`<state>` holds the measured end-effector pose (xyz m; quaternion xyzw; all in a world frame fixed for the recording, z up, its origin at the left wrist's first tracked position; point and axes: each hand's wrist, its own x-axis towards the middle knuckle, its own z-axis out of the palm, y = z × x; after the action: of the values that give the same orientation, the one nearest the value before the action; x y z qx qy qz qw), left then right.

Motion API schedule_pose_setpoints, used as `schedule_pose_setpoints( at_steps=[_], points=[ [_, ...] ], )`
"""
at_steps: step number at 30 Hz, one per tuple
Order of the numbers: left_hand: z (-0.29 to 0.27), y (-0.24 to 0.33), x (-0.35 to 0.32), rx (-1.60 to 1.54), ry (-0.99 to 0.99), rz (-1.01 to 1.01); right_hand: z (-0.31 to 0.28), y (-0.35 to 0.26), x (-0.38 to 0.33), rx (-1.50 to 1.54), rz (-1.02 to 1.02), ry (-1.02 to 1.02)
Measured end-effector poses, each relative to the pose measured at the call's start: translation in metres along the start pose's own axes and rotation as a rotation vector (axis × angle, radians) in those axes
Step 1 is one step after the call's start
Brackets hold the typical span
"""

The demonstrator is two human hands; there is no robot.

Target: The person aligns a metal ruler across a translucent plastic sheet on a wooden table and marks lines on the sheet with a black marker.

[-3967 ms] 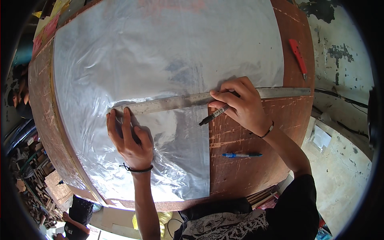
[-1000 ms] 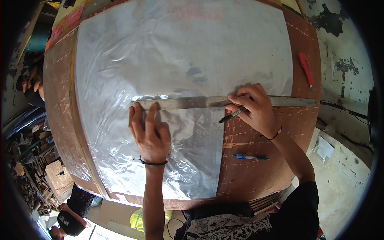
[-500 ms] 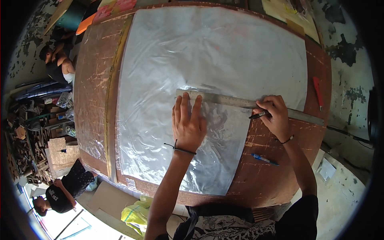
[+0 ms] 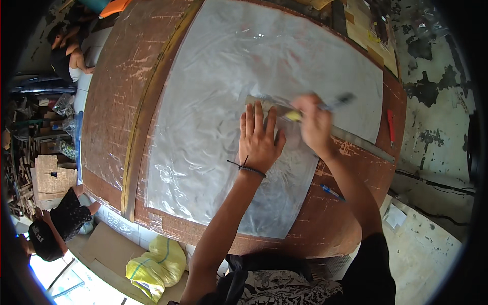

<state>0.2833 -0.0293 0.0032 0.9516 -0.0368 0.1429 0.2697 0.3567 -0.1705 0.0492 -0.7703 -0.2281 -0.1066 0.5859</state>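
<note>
A large, creased clear plastic sheet (image 4: 203,132) covers much of a scratched brown table (image 4: 114,117). Across it lies a metal ruler (image 4: 364,146), its left end under the fingertips of my left hand (image 4: 259,137), which is flat with fingers spread. My right hand (image 4: 315,122), smeared by motion, is raised above the ruler just right of the left hand. Its fingers are closed on a pen (image 4: 341,101) with a dark end pointing right; a blurred yellow part shows at the hand's left side. The ruler's middle is hidden behind this hand.
A blue pen (image 4: 333,192) lies on the bare wood near my right forearm. Close to the right edge sits a red cutter (image 4: 391,128). A long bar (image 4: 131,162) runs along the sheet's left side. One person (image 4: 73,56) sits far left; another (image 4: 48,236) is lower left, near a yellow sack (image 4: 160,264).
My right hand has lifted off the ruler and swung left and away from me, toward the left hand. The left hand still presses the ruler's end. The whole view has shifted.
</note>
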Motion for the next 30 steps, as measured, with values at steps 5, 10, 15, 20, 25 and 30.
schedule_pose_setpoints(
  at_steps=[5, 10, 15, 20, 25, 30],
  points=[
    [-0.001, -0.009, -0.002, -0.010, 0.004, -0.018, 0.074, 0.037, 0.058, -0.093, 0.066, -0.262],
    [0.003, -0.009, -0.004, -0.026, 0.031, -0.014, 0.080, 0.049, 0.056, -0.149, 0.069, -0.177],
    [0.003, -0.011, -0.006, -0.029, 0.053, -0.018, 0.083, 0.049, 0.055, -0.202, 0.041, -0.259],
    [0.004, -0.010, -0.005, -0.040, 0.062, -0.018, 0.082, 0.047, 0.057, -0.247, 0.007, -0.261],
    [0.004, -0.011, -0.004, -0.020, 0.070, -0.004, 0.082, 0.043, 0.058, -0.292, 0.002, -0.299],
    [0.004, -0.011, -0.004, -0.027, 0.094, 0.003, 0.083, 0.041, 0.060, -0.306, -0.045, -0.319]
  ],
)
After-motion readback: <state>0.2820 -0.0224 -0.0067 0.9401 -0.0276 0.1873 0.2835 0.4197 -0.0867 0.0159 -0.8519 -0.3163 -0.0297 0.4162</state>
